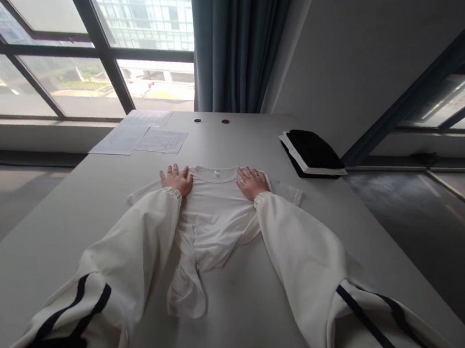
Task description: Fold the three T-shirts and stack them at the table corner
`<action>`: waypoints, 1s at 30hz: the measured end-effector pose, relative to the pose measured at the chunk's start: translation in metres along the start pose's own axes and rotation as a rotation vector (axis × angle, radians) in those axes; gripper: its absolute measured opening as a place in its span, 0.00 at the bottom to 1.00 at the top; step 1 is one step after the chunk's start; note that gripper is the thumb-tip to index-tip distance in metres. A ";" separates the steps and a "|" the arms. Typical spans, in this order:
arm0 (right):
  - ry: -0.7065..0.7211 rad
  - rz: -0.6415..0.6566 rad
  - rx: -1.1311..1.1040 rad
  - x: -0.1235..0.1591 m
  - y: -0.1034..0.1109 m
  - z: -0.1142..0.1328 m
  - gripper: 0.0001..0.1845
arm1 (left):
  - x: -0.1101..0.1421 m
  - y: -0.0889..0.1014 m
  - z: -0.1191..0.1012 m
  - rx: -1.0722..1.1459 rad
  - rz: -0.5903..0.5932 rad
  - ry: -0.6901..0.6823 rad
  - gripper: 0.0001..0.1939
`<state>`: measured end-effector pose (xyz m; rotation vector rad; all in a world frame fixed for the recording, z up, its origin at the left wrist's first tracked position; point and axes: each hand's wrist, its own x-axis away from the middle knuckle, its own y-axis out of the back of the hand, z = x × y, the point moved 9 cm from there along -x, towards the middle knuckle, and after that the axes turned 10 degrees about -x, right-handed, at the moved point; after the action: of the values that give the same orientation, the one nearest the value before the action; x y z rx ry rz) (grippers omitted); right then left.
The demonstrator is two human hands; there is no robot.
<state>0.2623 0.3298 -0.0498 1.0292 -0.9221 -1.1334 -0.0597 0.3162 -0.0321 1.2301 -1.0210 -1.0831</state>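
Note:
A white short-sleeved top (216, 208) lies on the table with its neckline away from me. Its lower end gathers into a twisted knot, and a loose tail of cloth hangs from that toward me. My left hand (177, 180) rests flat on the top's left shoulder, fingers spread. On the right shoulder, my right hand (253, 184) presses down with its fingers stretched out. The two sleeves stick out beyond my hands, the right one looking sheer. Part of the cloth is hidden under my hands and forearms.
The white table (291, 246) reaches to the blue curtain (237, 47). Printed papers (161, 140) lie at its far left. A black folder-like item with white sheets (316, 149) sits at the far right. Two round cable holes are near the back edge. Windows (149, 16) stand beyond.

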 end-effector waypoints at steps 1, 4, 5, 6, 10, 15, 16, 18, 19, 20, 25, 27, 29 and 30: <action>-0.001 -0.002 0.001 0.000 0.000 0.000 0.38 | 0.001 0.001 0.009 -0.004 0.021 0.019 0.37; -0.006 -0.014 0.000 -0.002 -0.001 -0.001 0.38 | 0.013 0.005 0.045 0.012 0.021 0.083 0.38; -0.007 -0.017 -0.001 -0.003 -0.002 -0.001 0.38 | 0.021 0.007 0.057 0.018 -0.013 0.086 0.38; -0.006 -0.021 -0.003 -0.004 -0.003 -0.001 0.38 | 0.031 0.008 0.067 0.019 -0.056 0.065 0.37; -0.004 -0.035 -0.001 -0.006 -0.004 -0.003 0.38 | 0.075 -0.003 0.094 -0.027 -0.120 -0.122 0.34; -0.006 -0.045 0.002 -0.003 -0.003 -0.006 0.37 | 0.092 -0.021 0.115 -0.071 -0.004 -0.102 0.33; -0.003 -0.053 -0.003 -0.003 -0.003 -0.007 0.37 | 0.090 -0.020 0.117 -0.066 0.003 -0.087 0.34; 0.015 -0.086 -0.022 -0.004 -0.001 -0.006 0.35 | 0.086 -0.018 0.120 -0.047 0.013 -0.065 0.34; 0.032 -0.113 -0.038 -0.004 0.002 -0.004 0.34 | 0.085 -0.017 0.121 -0.036 0.017 -0.054 0.34; 0.056 -0.150 -0.056 -0.004 0.006 -0.002 0.32 | 0.083 -0.017 0.123 -0.027 0.019 -0.044 0.34; 0.250 -0.418 -0.113 0.029 0.037 0.000 0.25 | 0.083 -0.019 0.127 -0.016 0.024 -0.018 0.36; 0.255 -0.503 -0.116 0.058 0.042 -0.018 0.24 | 0.083 -0.021 0.128 -0.020 0.019 -0.020 0.35; 0.132 -0.491 -0.116 0.085 0.036 -0.051 0.27 | 0.081 -0.023 0.128 -0.022 0.012 -0.033 0.35; 0.074 -0.427 -0.106 0.097 0.028 -0.066 0.29 | 0.081 -0.024 0.128 -0.021 0.011 -0.038 0.35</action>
<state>0.3498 0.2487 -0.0354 1.2050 -0.5886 -1.4699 -0.1710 0.2115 -0.0459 1.1895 -1.0414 -1.1097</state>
